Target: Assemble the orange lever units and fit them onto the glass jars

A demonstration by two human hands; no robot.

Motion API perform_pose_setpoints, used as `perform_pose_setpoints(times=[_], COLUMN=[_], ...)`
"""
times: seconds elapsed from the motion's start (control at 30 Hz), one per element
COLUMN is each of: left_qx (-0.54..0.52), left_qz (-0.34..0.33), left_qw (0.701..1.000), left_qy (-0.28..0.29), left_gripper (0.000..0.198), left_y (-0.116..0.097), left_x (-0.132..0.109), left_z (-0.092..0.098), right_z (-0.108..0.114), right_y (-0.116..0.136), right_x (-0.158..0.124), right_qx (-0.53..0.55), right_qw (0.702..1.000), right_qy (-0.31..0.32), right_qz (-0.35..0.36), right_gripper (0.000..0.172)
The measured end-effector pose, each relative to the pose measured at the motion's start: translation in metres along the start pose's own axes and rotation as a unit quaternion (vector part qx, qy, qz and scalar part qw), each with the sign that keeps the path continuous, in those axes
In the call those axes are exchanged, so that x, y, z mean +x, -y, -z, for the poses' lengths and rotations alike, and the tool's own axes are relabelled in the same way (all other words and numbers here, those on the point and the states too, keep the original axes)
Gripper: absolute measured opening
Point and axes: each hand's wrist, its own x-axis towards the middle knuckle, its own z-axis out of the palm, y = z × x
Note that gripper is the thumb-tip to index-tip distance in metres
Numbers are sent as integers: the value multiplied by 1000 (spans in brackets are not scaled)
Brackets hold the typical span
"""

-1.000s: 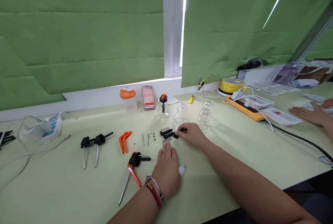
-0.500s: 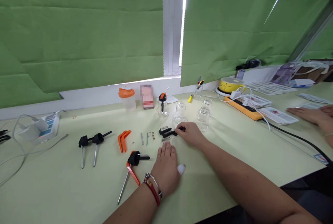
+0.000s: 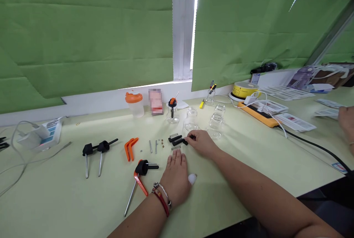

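Note:
My left hand (image 3: 177,175) lies flat on the table, fingers stretched out, a white wrap on the thumb. Its fingertips reach close to a coil spring (image 3: 176,148). Just beyond are black plastic parts (image 3: 177,141) lying side by side, with another spring (image 3: 174,135) behind them. My right hand (image 3: 203,142) is closed in a pinch at the right end of this group, on a small black plastic part (image 3: 193,137) mostly covered by the fingers. To the left lie small screws (image 3: 156,147), brown bits (image 3: 163,143) and orange levers (image 3: 130,149).
A black-and-orange mechanism with a metal rod (image 3: 142,168) lies left of my left hand; two similar black pieces (image 3: 95,149) are farther left. Glass jars (image 3: 190,120) stand behind my right hand. An orange power strip (image 3: 258,114) and another person's hand (image 3: 347,122) are at right.
My two hands keep almost the same position. At the far right, the other person's hand has drawn back to the right, off the papers. The view has shifted very slightly.

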Motion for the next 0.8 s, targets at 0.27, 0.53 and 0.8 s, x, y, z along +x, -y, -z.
perform_pose_setpoints(times=[0.27,0.53,0.8], left_qx=[-1,11,40], left_qz=[-9,31,29], left_qw=[1000,999,998], left_qy=[-1,-19,-30], left_gripper=[70,70,69], left_y=[3,5,4], left_x=[0,0,-1], left_z=[-1,3,3], right_z=[-2,2,-5], right_y=[-16,-17,-3], right_x=[3,3,-3], right_qx=[-34,-120,-153], right_qw=[998,992,978], right_qy=[23,32,18], right_qz=[-46,-39,144], right_gripper=[25,22,12])
